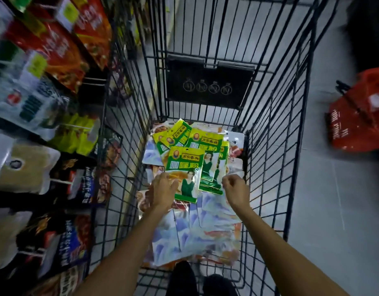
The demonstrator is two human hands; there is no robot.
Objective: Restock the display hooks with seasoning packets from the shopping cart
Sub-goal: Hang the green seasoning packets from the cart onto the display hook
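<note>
Green and yellow seasoning packets (185, 165) lie fanned in a loose pile near the middle of the shopping cart (276, 146), on top of paler blue-and-white packets (197, 229) that cover the cart floor toward six o'clock. Your left hand (163, 189) rests at the eight o'clock corner of the nearest green packet, fingers curled against its edge; whether they have pinched it or only touch it cannot be told. Your right hand (235, 189) sits at the four o'clock side of the pile, fingers drawn into a loose fist just beside the lower edge of the stacked packets, seemingly holding nothing.

This looks like the gathering step: you are reaching into the cart to collect packets, and none has been lifted clear. The next move likely calls for closing on one or several green packets together, squaring their punched tops, then turning toward nine o'clock.

There, outside the cart's wire wall, the display hooks (58, 180) hold rows of hanging packets, blurred. A red bag (359, 124) lies on the floor at three o'clock.
</note>
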